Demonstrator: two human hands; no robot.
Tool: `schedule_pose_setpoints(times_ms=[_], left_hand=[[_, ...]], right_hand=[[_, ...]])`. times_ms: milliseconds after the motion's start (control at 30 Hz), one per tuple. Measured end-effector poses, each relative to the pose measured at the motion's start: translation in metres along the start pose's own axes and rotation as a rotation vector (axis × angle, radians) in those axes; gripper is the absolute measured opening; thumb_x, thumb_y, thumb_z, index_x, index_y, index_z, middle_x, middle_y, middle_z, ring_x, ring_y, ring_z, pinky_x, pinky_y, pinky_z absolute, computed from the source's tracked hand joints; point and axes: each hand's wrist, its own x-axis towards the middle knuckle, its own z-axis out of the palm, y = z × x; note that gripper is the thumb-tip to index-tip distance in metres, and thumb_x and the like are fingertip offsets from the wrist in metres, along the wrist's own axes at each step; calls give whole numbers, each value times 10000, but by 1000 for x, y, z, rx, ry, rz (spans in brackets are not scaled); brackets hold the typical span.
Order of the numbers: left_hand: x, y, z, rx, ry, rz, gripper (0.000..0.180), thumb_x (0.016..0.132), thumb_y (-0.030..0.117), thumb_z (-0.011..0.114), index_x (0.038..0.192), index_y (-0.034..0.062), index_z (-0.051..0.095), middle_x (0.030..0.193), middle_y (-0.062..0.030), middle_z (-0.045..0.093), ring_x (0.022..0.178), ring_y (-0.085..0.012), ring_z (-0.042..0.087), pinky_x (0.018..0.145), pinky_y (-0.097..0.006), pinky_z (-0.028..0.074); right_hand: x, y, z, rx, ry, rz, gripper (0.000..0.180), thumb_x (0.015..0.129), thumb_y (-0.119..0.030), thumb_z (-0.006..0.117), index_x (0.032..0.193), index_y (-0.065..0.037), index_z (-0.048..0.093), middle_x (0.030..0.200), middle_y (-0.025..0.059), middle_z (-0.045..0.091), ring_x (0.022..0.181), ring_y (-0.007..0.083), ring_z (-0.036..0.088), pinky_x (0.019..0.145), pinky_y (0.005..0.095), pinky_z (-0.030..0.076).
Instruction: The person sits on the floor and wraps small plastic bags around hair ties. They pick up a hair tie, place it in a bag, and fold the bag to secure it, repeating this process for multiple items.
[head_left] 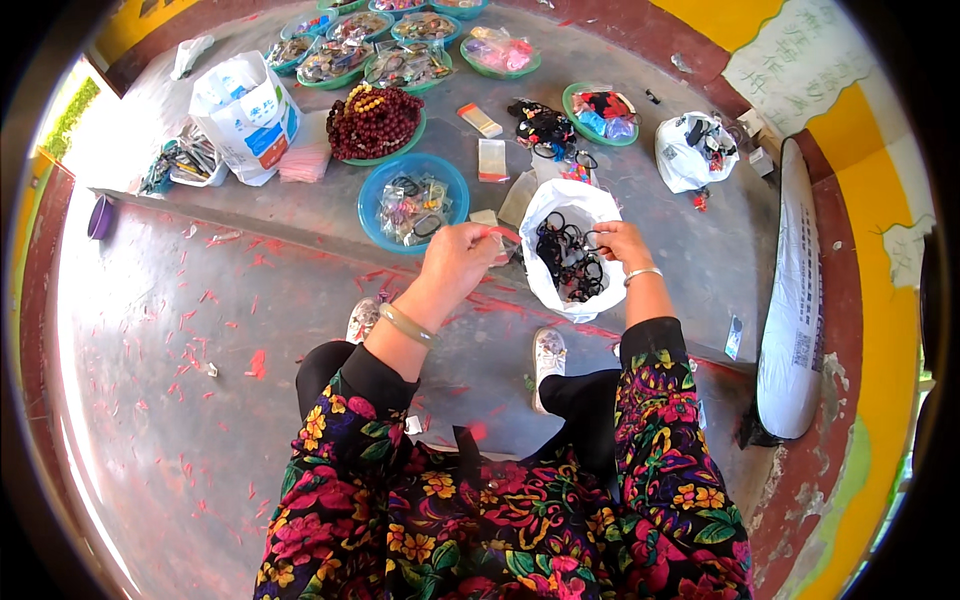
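Note:
My left hand [458,262] is closed, pinching a small clear plastic bag with a red edge [506,235]. My right hand [622,245] is at the right rim of an open white plastic bag [543,285]. Its fingers are pinched on what looks like a black hair tie [597,236], partly hidden by the fingertips. Inside the white bag lies a tangled pile of black hair ties [572,265]. Left of it, a blue basin [367,215] holds small clear packets with hair ties inside.
A green tray of dark red beads [376,120] and several green bowls of packaged goods [335,68] stand farther back. A printed paper bag [240,115] is at left, a stuffed white bag [690,155] at right. Red scraps [258,363] litter the lower floor beside the raised step.

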Motion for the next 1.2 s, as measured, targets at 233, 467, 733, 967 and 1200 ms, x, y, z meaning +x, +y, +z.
schedule_pose_setpoints(times_ms=[233,467,733,967,1200], left_hand=[[3,-11,4,44,-26,-75,232,818,163,545,932,15,684,564,17,527,491,-44,399,446,-247,342],[8,-26,7,134,-47,-74,260,794,172,527,941,33,690,548,-27,527,483,-77,439,463,-261,380],[8,-19,9,134,21,-88,270,788,231,540,802,-8,664,588,-166,572,529,-261,555,527,-369,433],[8,-17,7,131,6,-71,259,782,216,534,815,-7,661,594,-172,573,529,-271,544,532,-373,431],[7,-19,10,258,-40,-7,268,792,203,491,880,24,669,735,-218,616,695,-365,601,643,-419,473]], right_hand=[[-74,-59,5,432,-137,-203,204,817,-94,625,1003,-10,637,801,54,651,664,117,620,575,202,477],[-136,-116,53,629,-221,-395,158,825,-27,605,965,29,653,833,110,665,712,143,645,615,207,522],[-133,-125,80,349,-210,-546,138,810,2,588,918,60,654,851,82,637,714,143,634,632,231,510],[-128,-117,80,-45,0,-858,133,747,15,613,860,-2,682,834,67,619,707,149,589,615,271,464],[-132,-115,81,-229,-18,-993,136,728,-7,611,839,-46,679,787,84,589,702,239,587,609,310,462]])
